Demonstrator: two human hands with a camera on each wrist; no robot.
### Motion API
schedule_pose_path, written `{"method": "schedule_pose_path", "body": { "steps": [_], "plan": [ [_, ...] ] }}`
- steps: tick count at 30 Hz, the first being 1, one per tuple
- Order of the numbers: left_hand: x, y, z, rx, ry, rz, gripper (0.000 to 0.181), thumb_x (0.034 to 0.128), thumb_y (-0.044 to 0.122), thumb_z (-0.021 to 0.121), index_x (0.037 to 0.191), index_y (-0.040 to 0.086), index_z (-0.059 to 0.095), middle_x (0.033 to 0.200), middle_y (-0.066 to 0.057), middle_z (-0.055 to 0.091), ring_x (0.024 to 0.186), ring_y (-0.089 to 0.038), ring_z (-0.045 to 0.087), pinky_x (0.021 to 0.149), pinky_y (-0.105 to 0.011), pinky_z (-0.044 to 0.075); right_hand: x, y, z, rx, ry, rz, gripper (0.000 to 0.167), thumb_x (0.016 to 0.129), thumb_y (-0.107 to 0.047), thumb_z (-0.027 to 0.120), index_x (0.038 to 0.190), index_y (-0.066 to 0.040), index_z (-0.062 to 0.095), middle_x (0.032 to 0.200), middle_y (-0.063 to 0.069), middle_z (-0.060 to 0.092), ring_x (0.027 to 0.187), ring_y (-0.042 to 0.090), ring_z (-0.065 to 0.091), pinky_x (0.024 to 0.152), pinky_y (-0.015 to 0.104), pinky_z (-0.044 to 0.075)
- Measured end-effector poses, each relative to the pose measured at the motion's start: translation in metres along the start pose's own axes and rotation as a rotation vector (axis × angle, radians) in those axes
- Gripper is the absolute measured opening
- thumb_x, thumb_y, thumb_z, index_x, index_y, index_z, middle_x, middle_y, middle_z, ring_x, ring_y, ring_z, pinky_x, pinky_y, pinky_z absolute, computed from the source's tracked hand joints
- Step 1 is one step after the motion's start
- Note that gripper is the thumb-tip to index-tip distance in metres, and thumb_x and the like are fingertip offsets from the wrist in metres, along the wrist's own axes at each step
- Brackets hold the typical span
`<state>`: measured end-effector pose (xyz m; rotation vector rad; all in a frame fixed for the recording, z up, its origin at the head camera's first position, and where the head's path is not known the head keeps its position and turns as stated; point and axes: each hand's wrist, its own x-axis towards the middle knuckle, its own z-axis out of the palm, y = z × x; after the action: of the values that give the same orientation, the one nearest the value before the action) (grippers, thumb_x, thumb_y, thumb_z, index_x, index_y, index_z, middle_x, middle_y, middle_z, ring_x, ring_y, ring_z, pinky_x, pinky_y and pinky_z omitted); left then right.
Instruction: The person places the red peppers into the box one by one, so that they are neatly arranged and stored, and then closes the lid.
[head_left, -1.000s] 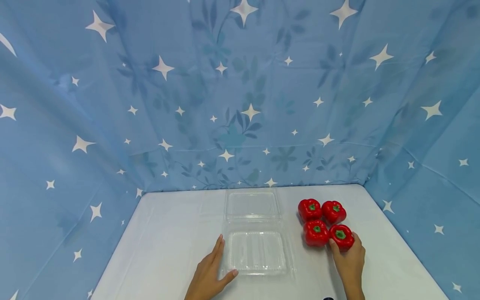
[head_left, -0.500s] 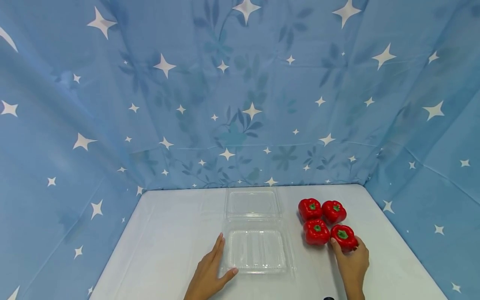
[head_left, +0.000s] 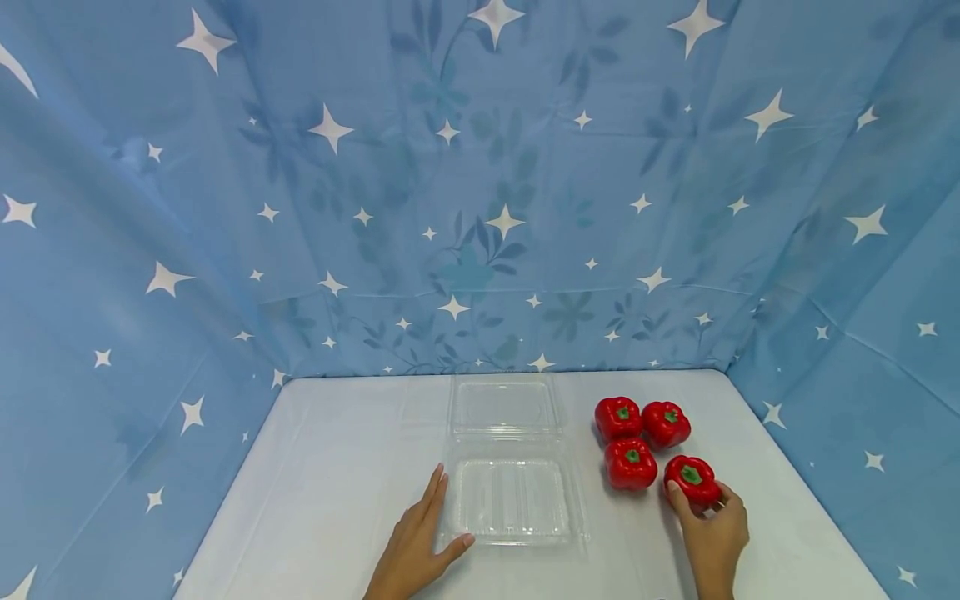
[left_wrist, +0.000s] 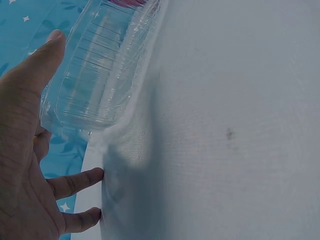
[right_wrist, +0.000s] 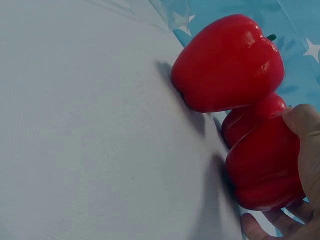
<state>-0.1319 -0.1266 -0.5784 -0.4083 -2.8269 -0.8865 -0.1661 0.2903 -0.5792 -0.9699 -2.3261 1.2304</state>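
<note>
My right hand [head_left: 718, 533] grips a red bell pepper [head_left: 697, 482] with a green stem, thumb on its near left side and fingers on the right. In the right wrist view the held bell pepper [right_wrist: 267, 165] is close to the tabletop; I cannot tell whether it touches. My left hand [head_left: 416, 542], fingers extended and thumb spread, lies at the left near corner of a clear plastic clamshell container [head_left: 513, 537]. In the left wrist view the thumb [left_wrist: 50, 55] overlaps the container's wall [left_wrist: 75, 65]; contact is unclear.
Three more red bell peppers stand grouped on the right: a near one [head_left: 631, 464], a far left one [head_left: 618, 418] and a far right one [head_left: 666, 425]. The container's lid [head_left: 504, 406] lies folded back on the white table [head_left: 337, 467]. A blue starry curtain [head_left: 480, 183] surrounds the table.
My right hand has shifted the held bell pepper slightly right and towards me, widening the gap from the other peppers. My left hand stays in about the same place.
</note>
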Motion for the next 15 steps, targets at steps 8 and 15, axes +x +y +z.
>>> {"method": "schedule_pose_path", "body": {
  "steps": [8, 15],
  "plan": [
    [-0.0001, 0.0012, -0.0005, -0.009, -0.008, 0.002, 0.094, 0.0871, 0.057, 0.064, 0.156, 0.008, 0.021, 0.162, -0.013, 0.023, 0.125, -0.041, 0.054, 0.092, -0.061, 0.05, -0.0018, 0.0019, -0.0037, 0.043, 0.014, 0.017, 0.082, 0.091, -0.042, 0.065, 0.143, 0.009, 0.027, 0.138, 0.036, 0.038, 0.127, 0.049, 0.04, 0.103, 0.062, 0.04],
    [0.0002, 0.0011, -0.0014, -0.014, -0.022, -0.011, 0.095, 0.087, 0.058, 0.064, 0.157, 0.011, 0.019, 0.163, -0.011, 0.022, 0.126, -0.041, 0.053, 0.093, -0.06, 0.049, 0.0003, 0.0035, -0.0042, 0.07, -0.006, 0.039, 0.082, 0.091, -0.043, 0.064, 0.142, 0.006, 0.023, 0.141, 0.039, 0.036, 0.133, 0.051, 0.037, 0.106, 0.062, 0.034]
  ]
}}
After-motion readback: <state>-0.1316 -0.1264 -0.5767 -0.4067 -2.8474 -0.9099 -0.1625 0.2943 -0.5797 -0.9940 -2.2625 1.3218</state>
